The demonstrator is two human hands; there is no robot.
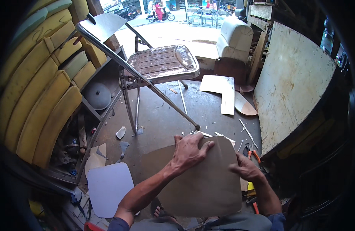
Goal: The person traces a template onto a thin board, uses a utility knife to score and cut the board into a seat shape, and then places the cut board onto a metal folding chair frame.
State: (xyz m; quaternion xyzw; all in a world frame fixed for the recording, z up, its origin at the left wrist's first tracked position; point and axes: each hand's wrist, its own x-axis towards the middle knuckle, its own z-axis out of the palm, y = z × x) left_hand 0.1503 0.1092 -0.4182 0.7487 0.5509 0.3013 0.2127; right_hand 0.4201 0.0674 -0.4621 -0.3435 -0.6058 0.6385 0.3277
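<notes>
A brown board [208,184] with rounded corners, shaped like a seat panel, is held up before me over my lap. My left hand [191,151] grips its far edge, thumb on the near face and fingers over the rim. At the board's right edge, my right hand [247,168] is closed, with its thumb toward the board. Whatever lies in those fingers is hidden. Beyond the board stands a metal folding chair [162,63] with a worn, brown slatted seat. Orange-handled pliers [254,154] lie on the floor just past my right hand.
A pale rounded panel [110,188] lies at my left. Yellow foam pads [42,100] are stacked along the left wall. A big stained board [293,84] leans at right. White offcuts [223,92] and scraps litter the floor [158,111]. A white padded seat [234,38] stands near the street.
</notes>
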